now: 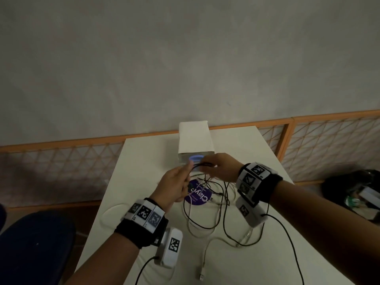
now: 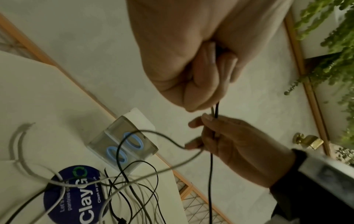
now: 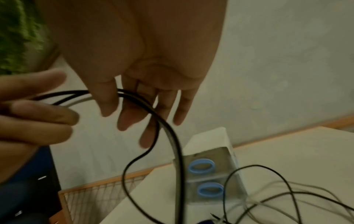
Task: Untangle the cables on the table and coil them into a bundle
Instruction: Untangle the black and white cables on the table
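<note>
While both hands are up over the table (image 1: 144, 161), they've got a few strands of the cables (image 1: 207, 214) pinched between them, and the rest is a loose tangle lying on the tabletop.

Left hand (image 1: 174, 187) has its fingers curled tight round a black strand and a pale one, right hand (image 1: 221, 167) holds the same run a bit further along, thumb closed over it and the other fingers hanging fairly loose. Most of the mess sits on a round purple sticker (image 1: 198, 197), just in front of a white box (image 1: 195, 145). If it were me I'd keep the left as the anchor, feed slack through the right slowly, and lift crossings apart rather than yanking, since pulling probably just tightens the knot.
</note>
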